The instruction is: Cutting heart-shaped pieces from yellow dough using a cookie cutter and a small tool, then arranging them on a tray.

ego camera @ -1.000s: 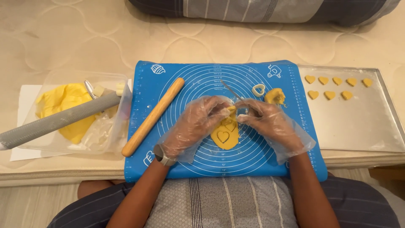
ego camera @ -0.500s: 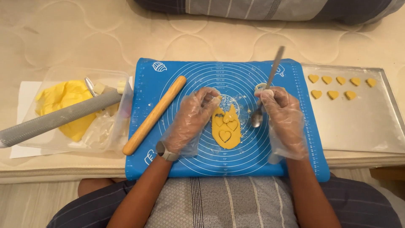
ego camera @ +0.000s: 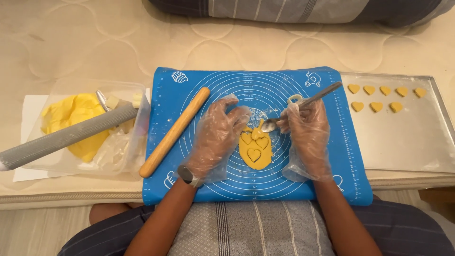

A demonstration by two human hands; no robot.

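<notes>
Spoon (ego camera: 284,116) lowered to dough (ego camera: 255,148); right hand (ego camera: 308,130) grip closed on it; left hand (ego camera: 219,135) open.

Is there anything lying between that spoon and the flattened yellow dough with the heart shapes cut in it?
Nothing visible does. The right hand holds the spoon with its bowl right at the top edge of the dough. The left hand rests beside the dough on the blue mat, not across the spoon's path.

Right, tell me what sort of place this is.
Probably a home, with baking set up beside a bed: a blue baking mat and metal tray of heart-shaped cookies sit on a low surface against a quilted mattress, with a striped pillow behind.
</notes>
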